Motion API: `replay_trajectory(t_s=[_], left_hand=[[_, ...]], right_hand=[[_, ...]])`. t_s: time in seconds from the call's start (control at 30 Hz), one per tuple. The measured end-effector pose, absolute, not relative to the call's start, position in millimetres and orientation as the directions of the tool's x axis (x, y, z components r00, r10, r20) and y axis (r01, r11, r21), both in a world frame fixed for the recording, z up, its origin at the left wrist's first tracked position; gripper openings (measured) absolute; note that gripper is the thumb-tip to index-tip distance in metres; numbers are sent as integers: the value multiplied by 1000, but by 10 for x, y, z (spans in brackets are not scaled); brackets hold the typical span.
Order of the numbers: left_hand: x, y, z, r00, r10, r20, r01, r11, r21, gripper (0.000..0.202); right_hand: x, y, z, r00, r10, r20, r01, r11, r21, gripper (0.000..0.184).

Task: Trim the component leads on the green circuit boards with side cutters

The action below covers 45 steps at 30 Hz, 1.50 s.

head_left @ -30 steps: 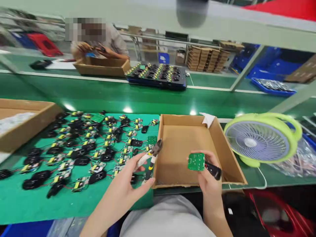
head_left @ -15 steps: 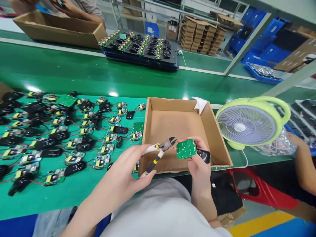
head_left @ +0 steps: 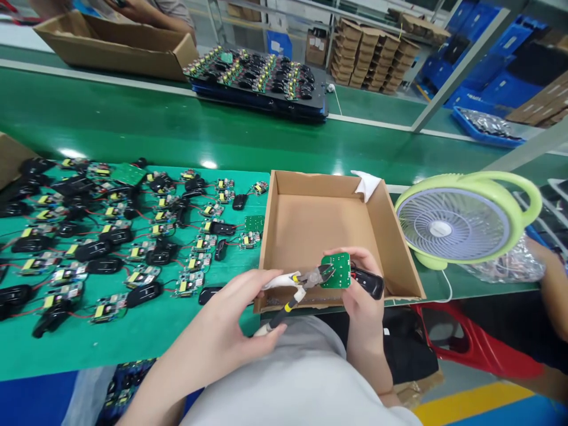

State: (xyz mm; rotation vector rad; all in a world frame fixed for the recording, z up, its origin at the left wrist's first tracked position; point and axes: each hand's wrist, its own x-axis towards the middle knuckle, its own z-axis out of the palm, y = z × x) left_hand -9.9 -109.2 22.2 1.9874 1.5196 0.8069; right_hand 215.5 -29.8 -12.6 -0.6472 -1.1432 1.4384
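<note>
My left hand (head_left: pixel 242 316) is closed around the handles of a pair of side cutters (head_left: pixel 288 302), whose grips are wrapped in white, black and yellow. The cutter jaws lie against the left part of a green circuit board (head_left: pixel 339 271). That board is held in my right hand (head_left: pixel 361 296), its soldered face turned up. A black plastic housing (head_left: pixel 369 282) sits beside the board in the same hand, partly hidden by the fingers. Both hands are above the near side of an open cardboard box (head_left: pixel 306 213).
Rows of circuit boards wired to black housings (head_left: pixel 146 293) cover the green mat on the left. A lime-green fan (head_left: pixel 452 225) stands right of the box. Stacked black trays of boards (head_left: pixel 261 89) sit behind. A co-worker's arm (head_left: pixel 550 284) shows at the right edge.
The side cutters have moved right and their jaws have come onto the circuit board. The board is tilted a little differently, and the whole view has shifted slightly.
</note>
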Motion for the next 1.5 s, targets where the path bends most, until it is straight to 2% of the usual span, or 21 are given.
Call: replay_trajectory(t_s=[0.37,0.57,1.03,1.5], left_hand=[[-176,-1068,300,294,934,203,700,-355,620,55],[-199,-1034,277,321,923,213,702,-382,600,55],[-278,-930,261,374,910,177,602,-384,701,45],[-280,-924,238,364,893,266,650,-448,614,48]], right_hand=[[2166,-325,-90,-296,917,266,-401,133,-906,29],[2181,-335,-100,-320,918,235,-394,97,-914,29],[2194,-312,-75,-381,893,237,-408,68,-911,30],[2173,-300,-74,-354,903,244,-380,100,-919,32]])
